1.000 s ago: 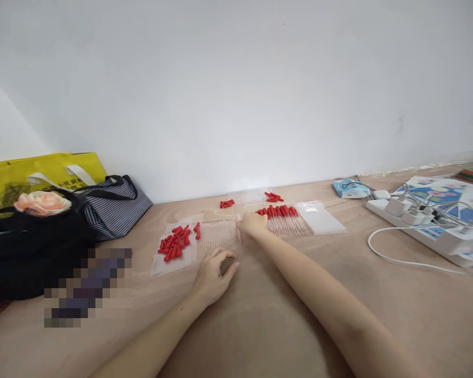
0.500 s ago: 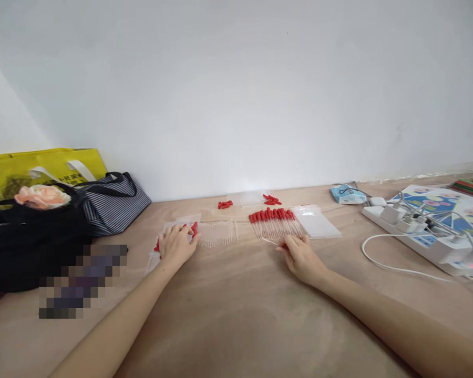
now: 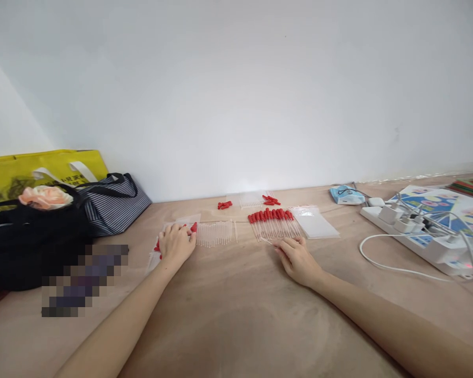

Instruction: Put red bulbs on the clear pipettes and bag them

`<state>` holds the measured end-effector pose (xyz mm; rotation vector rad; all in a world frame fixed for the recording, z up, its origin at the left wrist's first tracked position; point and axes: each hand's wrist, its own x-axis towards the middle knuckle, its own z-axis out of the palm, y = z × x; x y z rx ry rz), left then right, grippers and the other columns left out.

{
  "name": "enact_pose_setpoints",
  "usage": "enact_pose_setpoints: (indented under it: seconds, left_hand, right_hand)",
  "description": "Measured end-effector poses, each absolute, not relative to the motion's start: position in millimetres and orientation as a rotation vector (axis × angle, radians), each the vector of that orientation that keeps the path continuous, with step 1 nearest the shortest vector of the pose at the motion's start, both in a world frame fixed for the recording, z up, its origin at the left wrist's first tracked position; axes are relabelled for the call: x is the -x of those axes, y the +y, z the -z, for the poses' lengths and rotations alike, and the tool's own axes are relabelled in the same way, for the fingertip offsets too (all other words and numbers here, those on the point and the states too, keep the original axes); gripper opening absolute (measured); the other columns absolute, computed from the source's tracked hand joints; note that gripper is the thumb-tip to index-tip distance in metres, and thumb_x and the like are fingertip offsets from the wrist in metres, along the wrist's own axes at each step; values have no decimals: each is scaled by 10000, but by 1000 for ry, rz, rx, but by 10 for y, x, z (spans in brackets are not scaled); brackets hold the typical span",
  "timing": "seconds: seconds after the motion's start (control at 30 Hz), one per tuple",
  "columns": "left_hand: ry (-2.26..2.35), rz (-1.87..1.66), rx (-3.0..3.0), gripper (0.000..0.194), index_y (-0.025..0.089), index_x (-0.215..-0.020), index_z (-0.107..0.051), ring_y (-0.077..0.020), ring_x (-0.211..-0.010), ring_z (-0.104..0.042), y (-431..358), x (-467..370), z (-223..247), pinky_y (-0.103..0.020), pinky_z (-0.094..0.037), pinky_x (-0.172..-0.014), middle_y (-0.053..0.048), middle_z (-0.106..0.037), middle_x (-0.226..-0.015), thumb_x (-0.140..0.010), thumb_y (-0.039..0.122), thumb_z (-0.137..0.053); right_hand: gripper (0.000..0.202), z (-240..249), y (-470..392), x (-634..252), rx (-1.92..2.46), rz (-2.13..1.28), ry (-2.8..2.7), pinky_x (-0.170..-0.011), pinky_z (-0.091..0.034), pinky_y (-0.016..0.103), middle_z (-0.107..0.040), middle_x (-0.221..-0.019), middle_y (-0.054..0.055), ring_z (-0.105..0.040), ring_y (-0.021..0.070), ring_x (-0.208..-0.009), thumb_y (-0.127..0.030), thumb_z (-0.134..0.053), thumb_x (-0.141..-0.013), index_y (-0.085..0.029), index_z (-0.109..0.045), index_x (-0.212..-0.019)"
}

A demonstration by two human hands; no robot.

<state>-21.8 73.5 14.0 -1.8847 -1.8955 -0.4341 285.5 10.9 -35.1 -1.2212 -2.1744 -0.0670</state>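
Note:
My left hand [image 3: 175,243] lies over a small pile of red rubber bulbs on a clear plastic bag [image 3: 153,262]. Its fingers are spread and bent down among the bulbs, partly hidden. One red bulb [image 3: 194,227] shows beside its thumb and forefinger. My right hand [image 3: 297,258] pinches a thin clear dropper tube [image 3: 266,241], which points left. Just beyond it lies a row of droppers with red bulbs [image 3: 274,223] fitted on clear tubes. A row of bare clear tubes [image 3: 215,233] lies between my hands, with a single tube [image 3: 236,231] at its right end.
Loose red bulbs [image 3: 225,205] and more clear tubes [image 3: 252,199] lie near the wall. A zip bag [image 3: 315,223] is right of the droppers. A power strip [image 3: 415,239] with cables and a blue mask [image 3: 347,195] are at right. Bags [image 3: 114,202] stand at left.
The view has shifted slightly. My left hand stays over the red bulbs, and my right hand still holds the clear tube in nearly the same place.

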Motion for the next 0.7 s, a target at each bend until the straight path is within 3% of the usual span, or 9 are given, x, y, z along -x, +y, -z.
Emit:
enact_pose_setpoints:
  seconds: [0.17,0.3,0.7]
  left_hand:
    - [-1534,723,2270,180,173,-739,-579,-236,-851,-496,357,-4,-172,-363,-364,-774,-65,-560,-817,-780,296,-454]
    - [-1405,789,2769,108,182,-792,-527,-167,-759,-525,78,-219,-62,-287,-415,-701,-36,-543,-821,-803,237,-435]
    - [-1486,847,2953,117,186,-861,-538,-180,-817,-529,87,-206,34,-319,-419,-742,-45,-551,-859,-805,236,-449]
  right_hand:
    - [192,335,102,-2843,1219,44,-2177,-758,-291,330,-582,-784,55,-509,158,-730,-161,-320,-843,-168,-512,-840]
    - [168,326,93,-2839,1190,29,-2195,-759,-289,326,-576,-789,46,-506,151,-738,-150,-327,-839,-171,-493,-838]
    - [158,323,99,-2855,1177,0,-2252,-751,-295,319,-573,-784,41,-518,144,-735,-169,-356,-835,-177,-513,-825]
